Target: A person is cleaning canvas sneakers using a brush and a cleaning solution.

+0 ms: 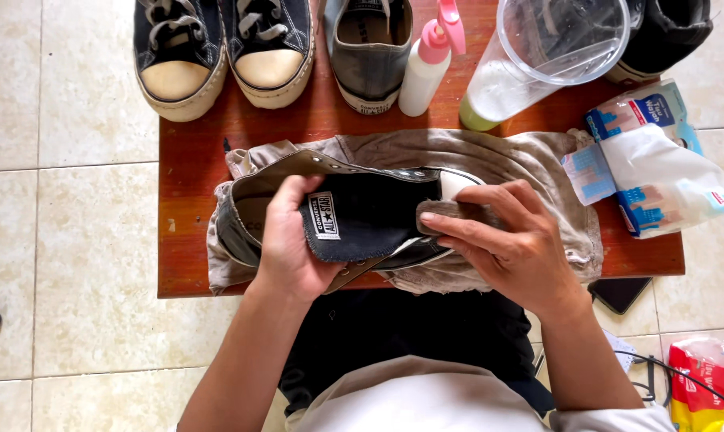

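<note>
This looks like a home floor used as a shoe-cleaning spot. A low red wooden table (186,160) stands on glossy cream floor tiles (66,240). On it are 3 worn canvas sneakers (270,48), a white spray bottle (428,60), a clear plastic jug (550,48), a stained cloth (530,160) and wet-wipe packs (658,172).

One view only — a head-worn camera looking almost straight down, close over a small red table (194,160) on a tiled floor (66,240); the wearer's lap is at the near edge.
</note>
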